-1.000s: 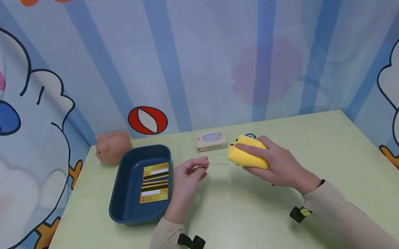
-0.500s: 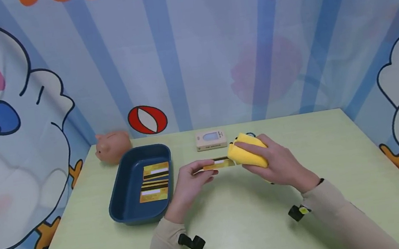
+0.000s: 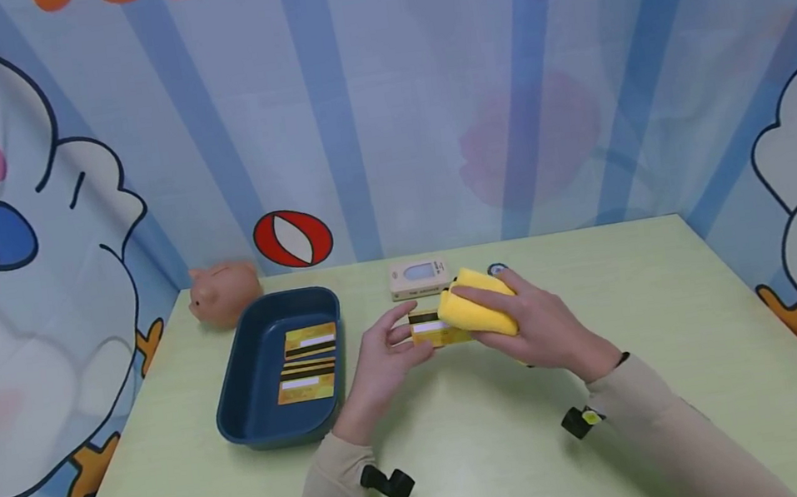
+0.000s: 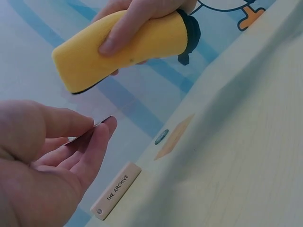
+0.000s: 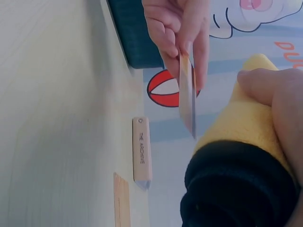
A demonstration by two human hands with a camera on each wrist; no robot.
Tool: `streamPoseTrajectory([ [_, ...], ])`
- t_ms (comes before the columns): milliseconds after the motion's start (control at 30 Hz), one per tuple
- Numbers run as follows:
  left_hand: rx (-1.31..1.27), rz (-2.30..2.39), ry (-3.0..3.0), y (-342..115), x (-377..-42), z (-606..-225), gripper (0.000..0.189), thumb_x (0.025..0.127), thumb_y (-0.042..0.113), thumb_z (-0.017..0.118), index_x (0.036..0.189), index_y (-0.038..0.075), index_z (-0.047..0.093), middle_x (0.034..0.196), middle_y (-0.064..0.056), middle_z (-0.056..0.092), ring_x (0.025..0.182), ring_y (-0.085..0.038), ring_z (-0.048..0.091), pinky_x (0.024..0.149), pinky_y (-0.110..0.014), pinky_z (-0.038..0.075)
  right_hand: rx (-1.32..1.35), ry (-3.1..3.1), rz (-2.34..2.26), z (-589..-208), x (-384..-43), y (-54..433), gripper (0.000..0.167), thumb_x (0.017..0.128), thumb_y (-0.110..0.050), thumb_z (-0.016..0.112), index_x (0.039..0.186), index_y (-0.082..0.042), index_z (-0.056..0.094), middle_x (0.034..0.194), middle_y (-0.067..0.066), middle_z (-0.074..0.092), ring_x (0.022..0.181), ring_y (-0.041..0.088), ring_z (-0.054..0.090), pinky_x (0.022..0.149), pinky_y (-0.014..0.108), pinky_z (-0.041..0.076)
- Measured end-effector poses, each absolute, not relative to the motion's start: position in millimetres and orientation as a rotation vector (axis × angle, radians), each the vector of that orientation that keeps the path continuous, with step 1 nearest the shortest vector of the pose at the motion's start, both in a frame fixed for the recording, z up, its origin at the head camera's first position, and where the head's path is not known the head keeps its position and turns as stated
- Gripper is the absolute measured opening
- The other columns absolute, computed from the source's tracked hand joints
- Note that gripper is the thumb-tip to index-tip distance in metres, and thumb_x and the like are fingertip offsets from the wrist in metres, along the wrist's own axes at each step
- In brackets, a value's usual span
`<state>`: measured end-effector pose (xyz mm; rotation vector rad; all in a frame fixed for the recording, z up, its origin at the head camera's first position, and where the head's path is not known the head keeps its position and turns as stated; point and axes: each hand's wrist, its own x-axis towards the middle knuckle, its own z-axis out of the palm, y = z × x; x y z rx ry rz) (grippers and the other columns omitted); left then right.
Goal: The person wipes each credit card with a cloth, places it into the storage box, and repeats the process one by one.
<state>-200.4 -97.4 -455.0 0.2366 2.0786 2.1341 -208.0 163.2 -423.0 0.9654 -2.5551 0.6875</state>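
My left hand [image 3: 386, 355] pinches a gold bank card [image 3: 426, 330] with a dark stripe and a white strip. The left wrist view shows that card [image 4: 87, 136] nearly edge-on between thumb and fingers. My right hand [image 3: 540, 318] grips a soft yellow fabric item [image 3: 477, 304] from above. Its black gathered end [image 4: 190, 35] shows in the left wrist view; its exact kind is unclear. In the head view the yellow item covers the card's right end; whether they touch I cannot tell. Several similar cards [image 3: 307, 388] lie in the blue tray [image 3: 238, 404] left of my hands.
A pink piggy bank [image 3: 226, 295] stands behind the tray. At the table's back lies a small box [image 3: 420, 279] lettered "THE ARCHIVE". Near it are a small round object [image 4: 162, 137] and a flat wood-coloured piece [image 4: 175, 137]. A printed curtain [image 3: 416, 95] hangs behind the table.
The card in my left hand has turned from edge-on to show its striped face. My right hand has shifted slightly left with the yellow item, now overlapping the card. The tray stays put.
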Motion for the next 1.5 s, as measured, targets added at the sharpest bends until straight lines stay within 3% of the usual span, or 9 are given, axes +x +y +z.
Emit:
streamPoseTrajectory([
  [167, 0.301, 2.081, 2.1, -94.9, -198.9, -452.9, 0.066, 0.096, -0.002, 0.071, 0.157, 0.005, 0.045, 0.131, -0.023, 0.07, 0.112, -0.036, 0.074, 0.093, -0.039, 0.061, 1.022, -2.574, 0.653, -424.2, -209.7, 150.6, 0.064, 0.093, -0.034, 0.081, 0.152, -0.033, 0.057, 0.117, 0.011, 0.055, 0.073, 0.013, 0.051, 0.058, 0.029, 0.048],
  [367, 0.339, 2.074, 2.05, -91.8, -198.3, -448.6, 0.069, 0.096, -0.002, 0.073, 0.158, 0.011, 0.046, 0.139, -0.017, 0.067, 0.113, -0.033, 0.074, 0.092, -0.038, 0.062, 1.07, -2.616, 0.53, -421.0, -208.4, 137.8, 0.059, 0.093, -0.039, 0.08, 0.149, -0.034, 0.061, 0.114, 0.011, 0.056, 0.065, 0.012, 0.049, 0.055, 0.029, 0.048],
  [567, 0.365, 2.052, 2.075, -90.0, -197.2, -442.9, 0.07, 0.096, -0.001, 0.073, 0.159, 0.008, 0.045, 0.139, -0.018, 0.067, 0.113, -0.033, 0.074, 0.092, -0.038, 0.061, 1.075, -2.665, 0.451, -416.6, -205.1, 133.0, 0.057, 0.094, -0.044, 0.077, 0.148, -0.035, 0.061, 0.111, 0.01, 0.056, 0.062, 0.013, 0.048, 0.053, 0.027, 0.046],
  [833, 0.336, 2.054, 2.096, -88.0, -192.6, -437.3, 0.072, 0.093, -0.007, 0.073, 0.158, 0.007, 0.046, 0.135, -0.02, 0.068, 0.111, -0.031, 0.073, 0.092, -0.038, 0.062, 1.057, -2.683, 0.506, -414.3, -200.4, 130.4, 0.065, 0.093, -0.062, 0.071, 0.152, -0.041, 0.056, 0.114, 0.01, 0.055, 0.061, 0.012, 0.046, 0.052, 0.026, 0.041],
  [1500, 0.296, 2.131, 2.057, -87.1, -190.2, -438.0, 0.073, 0.092, -0.012, 0.068, 0.158, 0.009, 0.046, 0.134, -0.024, 0.062, 0.104, -0.029, 0.073, 0.09, -0.039, 0.062, 1.048, -2.552, 0.516, -428.1, -203.1, 124.0, 0.051, 0.095, -0.046, 0.075, 0.144, -0.036, 0.064, 0.108, 0.009, 0.054, 0.063, 0.012, 0.044, 0.052, 0.025, 0.043],
])
